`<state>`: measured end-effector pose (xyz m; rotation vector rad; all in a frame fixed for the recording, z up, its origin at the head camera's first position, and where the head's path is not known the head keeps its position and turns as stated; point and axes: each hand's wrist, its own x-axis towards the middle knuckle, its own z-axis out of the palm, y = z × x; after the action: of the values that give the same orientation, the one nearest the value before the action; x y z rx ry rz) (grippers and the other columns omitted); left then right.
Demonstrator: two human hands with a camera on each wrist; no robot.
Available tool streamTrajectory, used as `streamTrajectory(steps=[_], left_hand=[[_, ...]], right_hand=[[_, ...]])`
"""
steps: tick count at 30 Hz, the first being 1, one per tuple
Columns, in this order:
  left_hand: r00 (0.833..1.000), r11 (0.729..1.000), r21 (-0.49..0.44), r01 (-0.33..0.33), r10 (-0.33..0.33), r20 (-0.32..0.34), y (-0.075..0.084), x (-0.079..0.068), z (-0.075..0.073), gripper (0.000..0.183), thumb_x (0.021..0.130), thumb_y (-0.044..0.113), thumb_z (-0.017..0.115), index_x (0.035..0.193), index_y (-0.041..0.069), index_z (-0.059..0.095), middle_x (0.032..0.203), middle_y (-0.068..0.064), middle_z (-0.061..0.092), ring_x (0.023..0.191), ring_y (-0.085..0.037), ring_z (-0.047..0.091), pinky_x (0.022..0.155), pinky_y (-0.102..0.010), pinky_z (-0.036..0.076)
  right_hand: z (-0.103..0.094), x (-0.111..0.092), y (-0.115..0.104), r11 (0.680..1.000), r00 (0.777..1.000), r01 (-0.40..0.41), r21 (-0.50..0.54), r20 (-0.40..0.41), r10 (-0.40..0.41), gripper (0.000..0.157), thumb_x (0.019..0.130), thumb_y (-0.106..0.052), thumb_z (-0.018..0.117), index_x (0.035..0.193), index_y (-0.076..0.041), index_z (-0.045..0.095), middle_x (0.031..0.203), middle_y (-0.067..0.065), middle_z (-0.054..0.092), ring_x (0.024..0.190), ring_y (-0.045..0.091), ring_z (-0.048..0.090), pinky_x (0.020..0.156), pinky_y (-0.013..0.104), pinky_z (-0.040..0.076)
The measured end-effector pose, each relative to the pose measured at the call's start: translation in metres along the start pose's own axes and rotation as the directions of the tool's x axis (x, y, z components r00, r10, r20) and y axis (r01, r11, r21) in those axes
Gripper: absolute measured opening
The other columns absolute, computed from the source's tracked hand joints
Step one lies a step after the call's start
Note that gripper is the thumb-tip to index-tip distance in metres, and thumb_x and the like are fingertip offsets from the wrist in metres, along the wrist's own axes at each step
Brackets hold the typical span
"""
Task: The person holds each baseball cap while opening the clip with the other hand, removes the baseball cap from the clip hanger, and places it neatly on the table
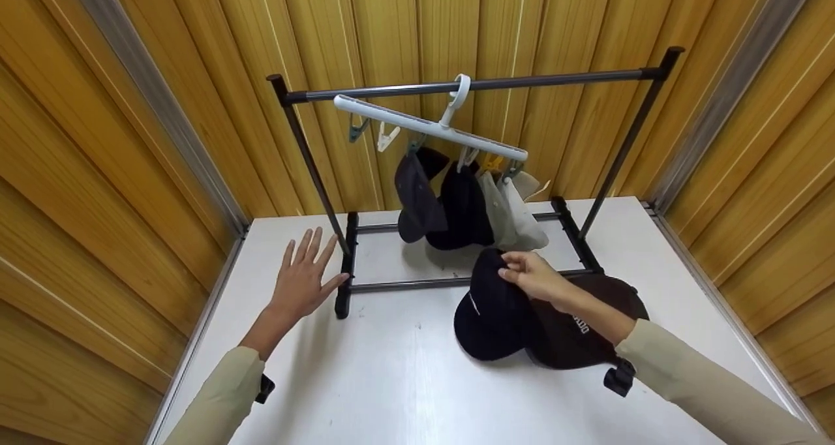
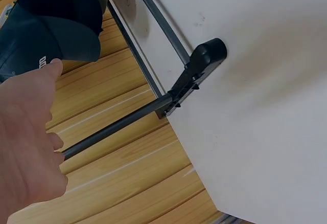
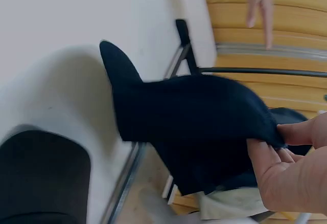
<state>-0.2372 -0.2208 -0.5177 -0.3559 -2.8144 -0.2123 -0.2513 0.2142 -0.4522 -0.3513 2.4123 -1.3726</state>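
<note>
We start at the right grip (image 1: 531, 276): its thumb and fingers are pinched together on the edge of a navy cap (image 1: 492, 314), with no gap left beyond the cloth. The cap hangs below and a little to the left of that pinch, its long axis running down from the fingers towards the brim, which points left and downward. In the head view we cannot tell whether its lower edge touches the table (image 1: 404, 373).

Just beside it, under the right forearm, a dark brown cap (image 1: 561, 344) lies on the table.

Up and left of the pinch, we see the relation that matters most: the white hanger (image 1: 404, 120) slants across the rail (image 1: 391, 91), and its two bare clips, a green clip (image 1: 355, 134) and a white clip (image 1: 386, 138), sit at its left end. Between them and the held cap hang a dark grey cap (image 1: 419, 197) and a black cap (image 1: 464, 203), with paler caps (image 1: 522, 216) farther right, above the pinch.

Our left grip (image 1: 303, 278) holds nothing, its fingers straight and spread just beside the rack's left upright (image 1: 312, 164). We judge it the nearer hand to those bare clips, though the cap itself is on the right.
</note>
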Motion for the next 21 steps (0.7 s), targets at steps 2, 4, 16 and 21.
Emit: streamTrajectory(steps=[2,4,16,21], left_hand=[[1.0,1.0,0.0,0.002,-0.002,-0.004,-0.001,-0.002,0.001,0.077,0.099,0.052,0.058,0.16,0.012,0.034,0.167,-0.022,0.027,0.157,-0.04,0.022,0.126,-0.061,0.016],[1.0,1.0,-0.006,0.012,-0.012,-0.001,-0.002,-0.004,0.001,0.078,0.099,0.052,0.058,0.161,0.013,0.033,0.168,-0.022,0.025,0.157,-0.04,0.02,0.126,-0.061,0.016],[0.999,0.999,-0.034,0.034,-0.035,-0.025,-0.003,-0.012,-0.002,0.077,0.099,0.05,0.06,0.161,0.012,0.033,0.169,-0.022,0.021,0.158,-0.04,0.017,0.126,-0.061,0.012],[0.999,0.999,-0.022,0.025,-0.026,-0.031,-0.005,-0.014,0.0,0.076,0.099,0.048,0.061,0.16,0.011,0.035,0.169,-0.024,0.019,0.158,-0.042,0.015,0.126,-0.063,0.011]], right_hand=[[-0.001,0.003,0.007,0.998,0.999,0.001,-0.069,-0.035,-0.003,0.033,0.103,-0.008,0.055,0.129,0.012,0.056,0.118,0.024,0.071,0.09,0.01,0.064,0.077,0.022,0.052],[-0.005,0.005,0.013,0.997,0.999,-0.03,-0.077,-0.039,0.027,0.034,0.104,-0.009,0.053,0.131,0.012,0.053,0.121,0.027,0.069,0.09,0.014,0.063,0.074,0.026,0.054],[-0.041,-0.005,0.041,0.984,0.985,-0.159,-0.075,0.056,0.163,0.025,0.102,-0.014,0.058,0.116,0.006,0.053,0.075,0.001,0.056,0.061,0.012,0.055,0.058,0.037,0.062],[-0.06,-0.02,0.057,0.974,0.971,-0.187,-0.129,0.128,0.204,0.023,0.104,-0.015,0.056,0.113,0.006,0.051,0.066,0.002,0.05,0.054,0.013,0.058,0.056,0.036,0.062]])
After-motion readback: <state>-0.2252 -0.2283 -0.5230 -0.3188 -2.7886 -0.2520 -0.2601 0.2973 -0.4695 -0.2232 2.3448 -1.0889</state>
